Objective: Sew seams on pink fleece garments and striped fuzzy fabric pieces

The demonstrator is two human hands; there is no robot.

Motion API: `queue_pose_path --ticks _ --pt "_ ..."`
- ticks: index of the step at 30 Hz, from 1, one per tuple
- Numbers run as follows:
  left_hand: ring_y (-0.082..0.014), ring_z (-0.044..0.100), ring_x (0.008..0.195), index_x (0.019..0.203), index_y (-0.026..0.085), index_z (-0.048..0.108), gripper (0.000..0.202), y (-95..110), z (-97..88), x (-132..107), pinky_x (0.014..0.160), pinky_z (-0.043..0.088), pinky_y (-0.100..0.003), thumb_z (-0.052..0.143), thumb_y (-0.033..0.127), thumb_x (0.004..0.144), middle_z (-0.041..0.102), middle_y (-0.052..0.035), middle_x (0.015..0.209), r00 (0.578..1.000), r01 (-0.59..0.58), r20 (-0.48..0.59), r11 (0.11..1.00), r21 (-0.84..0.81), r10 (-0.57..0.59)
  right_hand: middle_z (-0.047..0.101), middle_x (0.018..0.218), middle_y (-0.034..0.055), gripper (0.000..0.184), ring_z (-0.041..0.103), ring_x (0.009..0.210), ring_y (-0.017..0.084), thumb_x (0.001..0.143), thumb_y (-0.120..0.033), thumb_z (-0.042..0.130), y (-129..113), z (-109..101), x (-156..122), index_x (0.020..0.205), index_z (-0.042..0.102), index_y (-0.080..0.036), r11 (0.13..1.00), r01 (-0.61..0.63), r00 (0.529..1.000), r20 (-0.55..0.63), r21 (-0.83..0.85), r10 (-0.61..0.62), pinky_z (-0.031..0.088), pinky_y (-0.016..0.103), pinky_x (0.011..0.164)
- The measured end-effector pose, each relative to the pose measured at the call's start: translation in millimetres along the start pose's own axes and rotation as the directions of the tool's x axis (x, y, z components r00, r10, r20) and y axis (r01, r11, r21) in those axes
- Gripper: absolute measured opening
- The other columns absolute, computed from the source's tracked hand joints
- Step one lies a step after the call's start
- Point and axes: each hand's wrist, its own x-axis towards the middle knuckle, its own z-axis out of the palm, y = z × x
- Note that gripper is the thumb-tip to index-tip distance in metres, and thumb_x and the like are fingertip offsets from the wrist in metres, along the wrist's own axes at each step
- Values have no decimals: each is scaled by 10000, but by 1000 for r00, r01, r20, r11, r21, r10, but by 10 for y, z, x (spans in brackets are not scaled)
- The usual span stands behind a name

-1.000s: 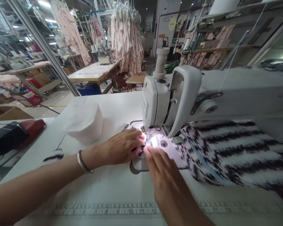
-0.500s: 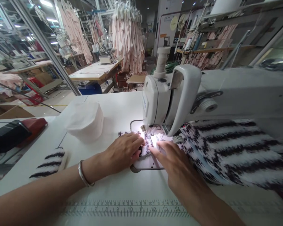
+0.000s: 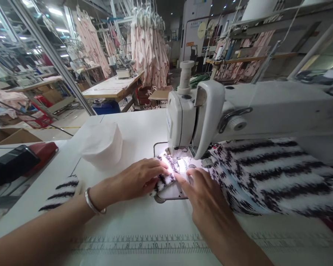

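My left hand (image 3: 140, 179) has its fingers closed on a small piece of fluffy black-and-white striped fabric (image 3: 166, 177), which lies on the metal plate under the needle area of a white sewing machine (image 3: 183, 118). Its thumb is partly hidden below the fingers. My right hand (image 3: 207, 194) rests just right of the piece, index finger stretched out to its edge, the other fingers bent over the plate. Bright lamp light washes out the spot at the needle, so the stitching cannot be made out. A larger striped fluffy fabric (image 3: 280, 173) lies to the right, beneath the machine arm.
At left on the white table (image 3: 127, 229) are a stack of white cut pieces (image 3: 101, 144) and another small striped piece (image 3: 62, 194). A printed ruler (image 3: 144, 244) runs along the front. Pink garments (image 3: 148, 51) hang beyond, near another sewing table (image 3: 113, 87).
The small striped piece has turned under the needle area, and more of its near end shows. My left hand has shifted slightly left along it. The camera view has moved a little.
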Motion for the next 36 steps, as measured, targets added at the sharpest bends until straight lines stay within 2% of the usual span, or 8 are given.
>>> queue_pose_path --ticks 7,12,18,21,24,28,31,36 --pt "-210 522 1014 1117 174 522 276 195 198 35 845 497 -396 481 121 849 570 -94 1110 985 98 -148 991 88 -85 495 1111 109 643 463 1052 247 742 105 241 -25 -11 -30 1197 571 -208 995 -30 999 26 92 27 453 430 812" --pt "-206 509 951 1135 182 492 282 240 281 68 797 498 -392 487 160 854 561 -87 1068 969 115 -232 988 99 -90 504 1045 95 580 479 1008 257 754 87 286 -35 -28 -35 1130 601 -223 996 -67 994 90 56 62 452 434 770" --pt "-224 482 891 1079 141 498 240 361 432 153 745 499 -432 491 185 843 538 -109 1010 924 299 -300 936 186 -236 519 1027 102 495 491 1007 257 786 47 324 46 -150 105 1075 632 -210 996 -78 975 211 52 65 464 427 826" --pt "-224 495 925 1103 139 490 237 409 375 139 766 504 -424 477 181 870 533 -116 1042 926 306 -284 936 174 -249 490 1143 119 601 478 1087 249 756 83 278 55 -160 -49 1196 569 -203 1000 -24 994 108 13 22 472 423 876" --pt "-219 508 1009 1104 170 516 208 430 272 67 819 501 -394 484 220 904 541 -107 1112 957 207 -230 972 113 -177 465 1222 109 728 451 1161 225 701 129 236 72 -123 -334 1289 498 -212 999 -4 1000 8 -36 4 461 405 934" --pt "-213 545 972 1026 187 566 172 421 260 -15 787 508 -381 543 288 888 586 -84 1097 977 132 -185 984 120 -109 490 1213 97 676 471 1138 206 733 117 233 120 -25 -614 1258 519 -198 999 -10 996 -87 -47 6 464 371 912" --pt "-182 568 919 926 181 579 74 406 322 -30 768 506 -353 513 207 901 617 -58 1058 971 119 -224 982 145 -84 488 1226 97 655 463 1135 212 745 107 238 134 33 -661 1262 510 -188 999 -16 991 -130 -33 11 448 381 905" --pt "-166 584 887 878 171 588 92 424 354 -41 768 505 -328 500 162 902 644 -50 1011 968 126 -232 987 101 -100 500 1211 112 593 455 1141 244 793 75 245 25 42 -611 1253 521 -177 1000 -19 990 -139 -13 17 430 429 902"
